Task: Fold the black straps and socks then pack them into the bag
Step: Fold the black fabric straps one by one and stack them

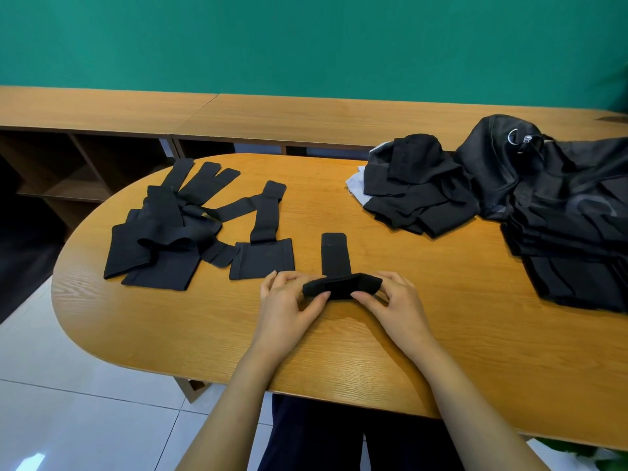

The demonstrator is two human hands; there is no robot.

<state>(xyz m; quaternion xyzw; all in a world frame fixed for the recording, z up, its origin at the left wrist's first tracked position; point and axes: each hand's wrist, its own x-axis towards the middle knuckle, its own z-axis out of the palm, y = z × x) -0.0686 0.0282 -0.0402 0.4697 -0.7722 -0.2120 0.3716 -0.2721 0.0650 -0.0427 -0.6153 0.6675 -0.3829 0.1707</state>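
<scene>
Both hands at the middle of the wooden bench, working one black strap near its front edge. Left hand and right hand each with a grip clamped on an end of the rolled portion, thumbs underneath and fingers over the top, the unrolled tail lying flat and pointing away across the wood. To the left, a loose spread of unfolded straps, several overlapping, one with a wide pad just beside the left hand. To the right, well apart, a heap of dark socks resting partly on a pale cloth. Farther right, a black mesh bag with a metal ring, slumped against a stack of folded dark fabric.

Likely step: rolling or folding the strap tight before packing. Main risk: roll springing loose if either pinch eases, given the stretchy look of the material. Uneven pull from one side likely to skew the roll into a cone. Also possible: snagging the neighbouring pad with the left wrist.
</scene>
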